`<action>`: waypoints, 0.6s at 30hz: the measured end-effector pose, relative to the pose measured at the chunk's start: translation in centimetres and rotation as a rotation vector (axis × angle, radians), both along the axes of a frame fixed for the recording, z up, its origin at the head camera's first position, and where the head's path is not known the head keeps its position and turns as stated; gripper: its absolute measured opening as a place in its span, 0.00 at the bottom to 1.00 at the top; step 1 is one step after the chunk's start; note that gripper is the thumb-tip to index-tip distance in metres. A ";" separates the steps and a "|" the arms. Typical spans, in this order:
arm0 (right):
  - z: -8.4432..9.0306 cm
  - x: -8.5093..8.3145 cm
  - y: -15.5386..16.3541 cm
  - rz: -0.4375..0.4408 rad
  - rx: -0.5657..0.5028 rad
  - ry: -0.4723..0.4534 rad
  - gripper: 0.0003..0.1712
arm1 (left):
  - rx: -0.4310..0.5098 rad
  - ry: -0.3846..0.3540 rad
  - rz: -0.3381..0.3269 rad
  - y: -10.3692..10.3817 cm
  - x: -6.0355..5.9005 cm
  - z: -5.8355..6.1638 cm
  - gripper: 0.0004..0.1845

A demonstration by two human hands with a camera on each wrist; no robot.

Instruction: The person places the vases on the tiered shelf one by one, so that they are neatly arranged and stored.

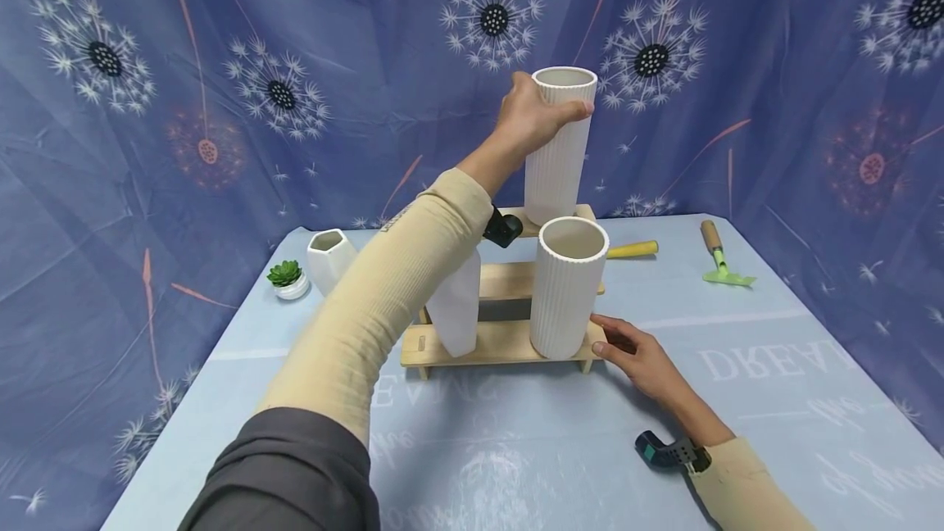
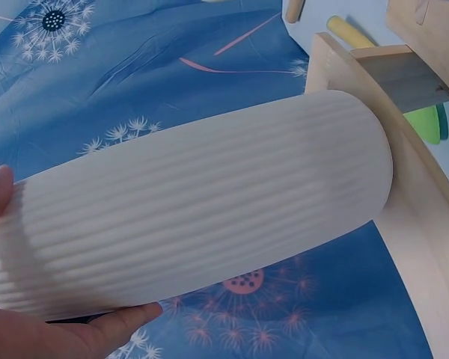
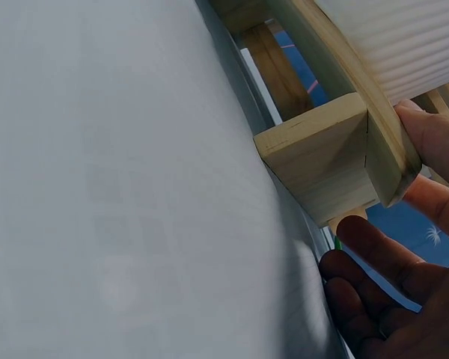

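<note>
My left hand [image 1: 538,117] grips a tall white ribbed vase [image 1: 558,146] near its rim; the vase stands upright on the top step of a wooden stepped stand [image 1: 501,281]. The left wrist view shows the vase [image 2: 209,202] with its base against the stand [image 2: 404,172]. A second ribbed vase [image 1: 568,285] stands on the bottom step at the right. My right hand [image 1: 627,347] holds the right end of that step, thumb on the board and fingers [image 3: 374,254] below it. A smooth white vase [image 1: 457,310] on the bottom step is partly hidden by my left forearm.
A small angular white vase [image 1: 328,256] and a tiny potted succulent [image 1: 288,277] sit at the back left of the pale blue table [image 1: 774,400]. A yellow-handled tool [image 1: 633,249] and a green hand rake [image 1: 721,256] lie at the back right. Blue dandelion cloth hangs behind.
</note>
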State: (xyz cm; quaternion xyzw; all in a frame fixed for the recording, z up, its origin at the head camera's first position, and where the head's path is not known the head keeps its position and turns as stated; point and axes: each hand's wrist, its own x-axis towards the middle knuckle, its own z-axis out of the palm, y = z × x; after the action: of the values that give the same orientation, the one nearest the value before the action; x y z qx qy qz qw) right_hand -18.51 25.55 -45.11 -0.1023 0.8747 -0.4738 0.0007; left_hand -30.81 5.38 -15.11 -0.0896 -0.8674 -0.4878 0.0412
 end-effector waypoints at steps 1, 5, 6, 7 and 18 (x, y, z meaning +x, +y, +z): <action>0.0 -0.1 0.0 0.000 0.000 0.000 0.30 | -0.002 -0.002 0.001 0.0 0.0 -0.1 0.49; -0.5 -0.2 0.2 0.001 -0.005 -0.001 0.30 | -0.007 -0.017 -0.001 0.1 -0.1 -0.3 0.49; -0.4 -0.2 0.1 0.001 -0.006 -0.002 0.30 | -0.008 -0.024 -0.003 0.1 -0.2 -0.3 0.49; -0.4 -0.2 0.1 0.000 -0.006 -0.004 0.30 | -0.008 -0.027 -0.005 0.1 -0.2 -0.4 0.49; -0.5 -0.2 0.1 -0.010 0.013 -0.015 0.31 | -0.029 -0.013 -0.046 -0.2 -0.6 -0.5 0.49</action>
State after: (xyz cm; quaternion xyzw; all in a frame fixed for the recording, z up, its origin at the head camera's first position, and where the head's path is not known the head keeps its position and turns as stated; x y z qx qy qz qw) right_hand -18.76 25.64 -45.58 -0.0943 0.8783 -0.4687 0.0055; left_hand -31.38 5.22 -15.61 -0.1070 -0.8724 -0.4763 0.0231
